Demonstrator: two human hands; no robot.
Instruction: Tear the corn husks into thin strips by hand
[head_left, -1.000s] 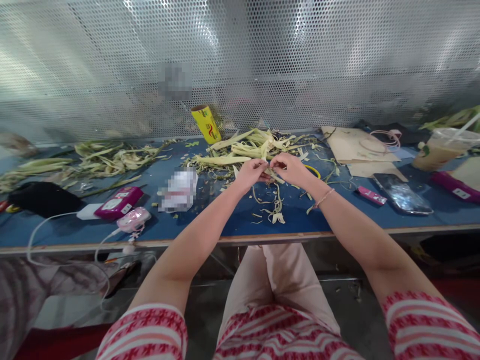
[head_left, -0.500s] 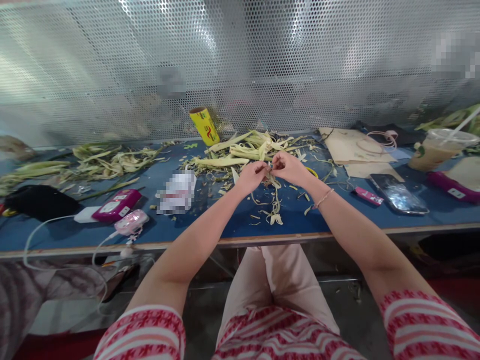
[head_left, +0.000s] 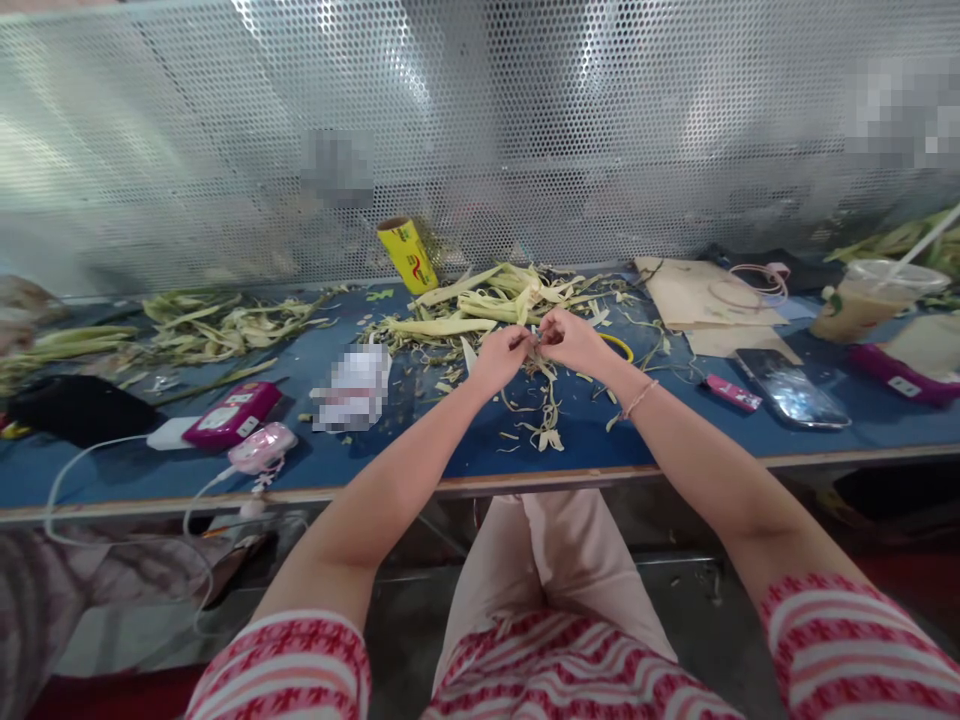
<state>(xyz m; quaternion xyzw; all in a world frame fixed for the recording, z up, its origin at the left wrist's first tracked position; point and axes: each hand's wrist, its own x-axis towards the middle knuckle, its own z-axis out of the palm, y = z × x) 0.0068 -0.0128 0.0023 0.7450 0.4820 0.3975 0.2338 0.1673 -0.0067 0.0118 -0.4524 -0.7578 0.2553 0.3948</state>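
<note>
The left hand [head_left: 496, 358] and the right hand [head_left: 574, 340] meet above the middle of the blue-topped workbench [head_left: 420, 445], fingertips almost touching each other. Both are pinched together on one thin pale-green strip of plant husk [head_left: 538, 338] that spans the small gap between them; each hand has its thumb and forefinger closed on the strip, the other fingers curled loosely, and how tightly they press cannot be told. The strip is held just above the bench surface, and below the hands a tangle of curled pale husk shreds [head_left: 546, 415] lies on the blue top. Just behind the hands sits a heap of long yellow-green husk leaves [head_left: 495, 298], with a tilted yellow cardboard tube [head_left: 407, 255] to its left by the perforated metal screen [head_left: 480, 130]. A dark smartphone [head_left: 793, 385] lies to the right, well apart from the hands, and a magenta rectangular device [head_left: 232, 412] lies to the left beside a pink rounded gadget [head_left: 262, 447].
</note>
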